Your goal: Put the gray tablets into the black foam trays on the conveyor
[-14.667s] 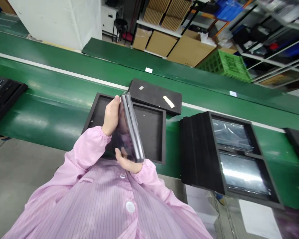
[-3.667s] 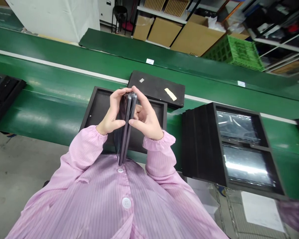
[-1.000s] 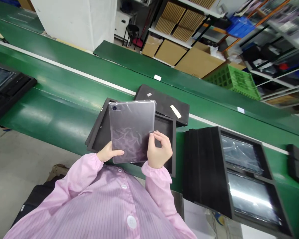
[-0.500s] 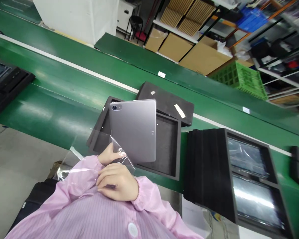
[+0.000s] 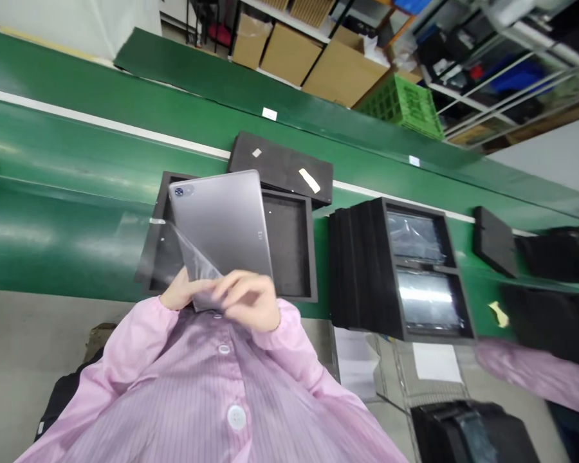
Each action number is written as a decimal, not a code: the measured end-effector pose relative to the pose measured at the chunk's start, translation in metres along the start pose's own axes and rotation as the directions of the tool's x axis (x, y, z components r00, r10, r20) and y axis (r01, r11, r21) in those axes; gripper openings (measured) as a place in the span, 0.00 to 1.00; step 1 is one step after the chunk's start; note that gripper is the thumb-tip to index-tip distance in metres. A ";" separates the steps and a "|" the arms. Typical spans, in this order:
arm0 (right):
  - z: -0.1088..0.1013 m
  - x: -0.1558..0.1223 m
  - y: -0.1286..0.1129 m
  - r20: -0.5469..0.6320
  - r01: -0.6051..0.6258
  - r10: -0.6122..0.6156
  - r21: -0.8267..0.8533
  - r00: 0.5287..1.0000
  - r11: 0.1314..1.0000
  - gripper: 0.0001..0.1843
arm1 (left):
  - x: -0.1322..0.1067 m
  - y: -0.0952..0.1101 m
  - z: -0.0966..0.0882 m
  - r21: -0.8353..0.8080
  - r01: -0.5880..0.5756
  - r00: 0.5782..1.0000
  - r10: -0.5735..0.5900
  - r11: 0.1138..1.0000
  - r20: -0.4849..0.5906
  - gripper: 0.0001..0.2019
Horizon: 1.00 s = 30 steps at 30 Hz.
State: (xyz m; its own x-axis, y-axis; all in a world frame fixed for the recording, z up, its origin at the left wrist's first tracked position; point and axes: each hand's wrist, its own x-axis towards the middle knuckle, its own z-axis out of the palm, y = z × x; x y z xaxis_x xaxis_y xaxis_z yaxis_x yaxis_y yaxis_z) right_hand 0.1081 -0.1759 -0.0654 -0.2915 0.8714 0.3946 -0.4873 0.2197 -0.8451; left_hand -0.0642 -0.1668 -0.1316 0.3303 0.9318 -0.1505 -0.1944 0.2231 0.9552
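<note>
A grey tablet [image 5: 219,222] is held back side up, its camera at the top left corner. My left hand [image 5: 186,290] grips its lower left corner, thumb across the front and the other fingers mostly hidden. Clear plastic film [image 5: 195,251] lies over the tablet's lower left part and spreads out leftward. At the tablet's bottom edge, the bent fingers of my right hand [image 5: 251,301] are closed on the film, slightly blurred. Beneath the tablet is a black foam tray [image 5: 310,257] with recessed compartments.
A black foam block [image 5: 280,170] with pale tape touches the tray's far side. To the right, a stack of black trays [image 5: 361,270] stands on edge, with film-covered devices in the front one. Another person's pink sleeve [image 5: 535,373] reaches in at the right over the green bench [image 5: 53,231].
The view has shifted right, bringing another person's sleeve into sight. My right hand has moved up to the tablet's lower edge, and the film has swung upward on the left.
</note>
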 end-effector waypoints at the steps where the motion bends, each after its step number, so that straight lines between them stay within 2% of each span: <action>1: -0.014 0.001 -0.005 -0.142 0.004 -0.008 -0.031 0.990 1.000 0.03 | 0.000 -0.002 0.000 -0.039 0.052 0.998 -0.053 0.998 -0.030 0.18; 2: -0.029 0.002 -0.010 -0.283 -0.008 -0.016 -0.084 0.959 0.996 0.02 | -0.001 -0.004 0.000 -0.093 0.118 0.990 -0.124 0.989 -0.064 0.21; 4: -0.058 0.000 -0.016 -0.502 -0.087 -0.037 -0.221 0.864 0.971 0.05 | -0.001 -0.005 0.000 -0.194 0.216 0.963 -0.242 0.957 -0.121 0.26; 6: -0.079 -0.006 -0.017 -0.606 -0.232 -0.011 -0.321 0.795 0.918 0.14 | 0.000 -0.004 0.001 -0.244 0.254 0.944 -0.294 0.936 -0.146 0.30; 8: -0.089 -0.012 -0.012 -0.597 -0.387 0.115 -0.350 0.794 0.853 0.25 | 0.001 -0.002 0.002 -0.257 0.261 0.938 -0.308 0.930 -0.162 0.31; 10: -0.088 -0.018 -0.006 -0.548 -0.509 0.269 -0.350 0.792 0.786 0.30 | 0.002 -0.001 0.003 -0.240 0.262 0.933 -0.309 0.935 -0.184 0.32; 13: -0.078 -0.023 0.003 -0.568 -0.615 0.369 -0.333 0.736 0.715 0.26 | 0.005 0.000 0.003 -0.185 0.263 0.924 -0.303 0.947 -0.236 0.32; 15: -0.075 -0.025 0.004 -0.599 -0.644 0.390 -0.292 0.700 0.708 0.22 | 0.006 0.001 0.004 -0.164 0.262 0.920 -0.297 0.951 -0.256 0.34; 18: -0.078 -0.028 -0.001 -0.619 -0.641 0.405 -0.214 0.673 0.738 0.22 | 0.007 0.001 0.005 -0.146 0.259 0.925 -0.289 0.955 -0.246 0.36; 23: -0.094 -0.043 -0.033 -0.694 -0.614 0.440 -0.003 0.569 0.789 0.23 | 0.006 0.010 -0.001 -0.095 0.272 0.910 -0.288 0.958 -0.297 0.32; 25: -0.103 -0.050 -0.053 -0.749 -0.588 0.388 -0.003 0.537 0.809 0.22 | 0.005 0.015 -0.008 -0.098 0.270 0.891 -0.287 0.958 -0.352 0.32; 27: -0.113 -0.055 -0.073 -0.830 -0.573 0.241 -0.112 0.503 0.812 0.22 | 0.006 0.019 -0.016 -0.120 0.256 0.864 -0.283 0.959 -0.416 0.32; 29: -0.120 -0.056 -0.089 -0.880 -0.596 0.049 -0.278 0.473 0.753 0.21 | 0.006 0.019 -0.021 -0.148 0.237 0.838 -0.279 0.960 -0.469 0.33; 30: -0.123 -0.055 -0.095 -0.882 -0.625 -0.045 -0.369 0.470 0.688 0.21 | 0.006 0.019 -0.023 -0.164 0.231 0.829 -0.282 0.959 -0.482 0.32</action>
State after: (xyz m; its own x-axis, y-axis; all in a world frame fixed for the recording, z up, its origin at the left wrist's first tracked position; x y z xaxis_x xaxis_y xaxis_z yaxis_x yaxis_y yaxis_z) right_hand 0.2713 -0.1905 -0.0514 0.6109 0.7861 -0.0941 0.1504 -0.2319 -0.9611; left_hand -0.0872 -0.1505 -0.1202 -0.1166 0.8479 -0.5172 -0.2617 0.4761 0.8396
